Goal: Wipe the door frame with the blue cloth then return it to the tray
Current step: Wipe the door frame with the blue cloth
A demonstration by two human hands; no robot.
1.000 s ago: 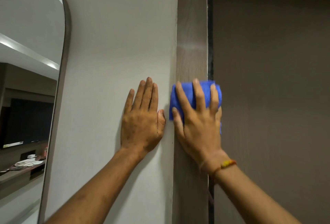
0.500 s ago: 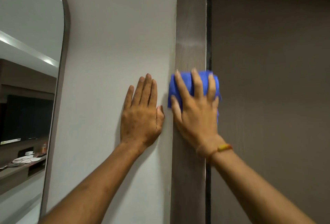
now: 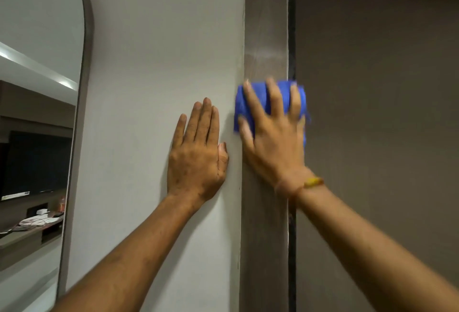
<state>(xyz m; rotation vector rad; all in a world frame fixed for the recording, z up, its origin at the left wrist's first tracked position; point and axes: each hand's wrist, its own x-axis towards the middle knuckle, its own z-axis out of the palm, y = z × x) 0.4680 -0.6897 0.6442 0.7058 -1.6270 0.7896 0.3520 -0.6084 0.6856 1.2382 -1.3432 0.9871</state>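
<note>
White wall (image 3: 154, 63), perhaps arched mirror (image 3: 37, 117)

No readable text or labels anywhere.

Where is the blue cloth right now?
In the head view, the cloth is pressed against the brown door frame under the right hand, just right of the left hand lying flat on the white wall.
</note>
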